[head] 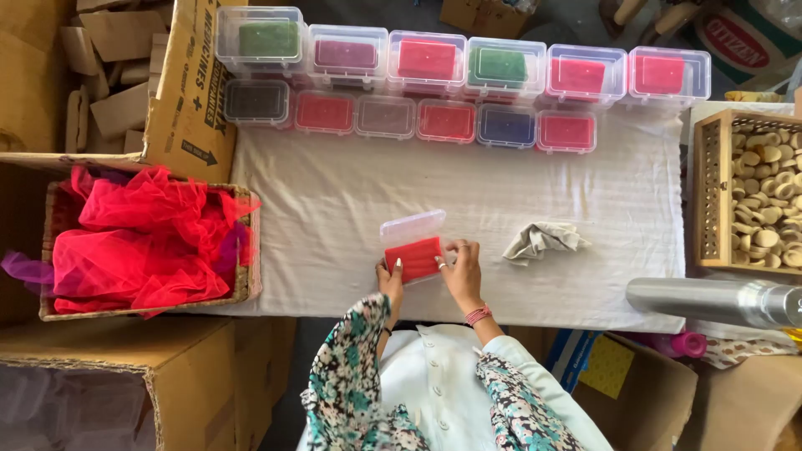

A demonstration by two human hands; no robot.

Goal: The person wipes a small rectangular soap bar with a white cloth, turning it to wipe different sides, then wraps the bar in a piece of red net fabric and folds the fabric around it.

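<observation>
I see both forearms in floral sleeves reaching forward side by side, my left hand (pixel 391 282) with fingers curled and thumb up at its inner edge, my right hand (pixel 462 269) close beside it, fingers bent inward, a red bangle at the wrist.

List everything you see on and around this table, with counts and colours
open box: 1, clear with red filling, table front, between both hands
closed boxes: 12, clear, red, green, purple, blue and dark fillings, two rows at the far edge
crumpled cloth: 1, grey-white, right of the hands
tablecloth: 1, white
net fabric: red heap, basket at left
wooden pieces: many, tan, crate at right
metal cylinder: 1, silver, right
cardboard cartons: several, brown, left
left hand: on box's left edge
right hand: on box's right edge
</observation>
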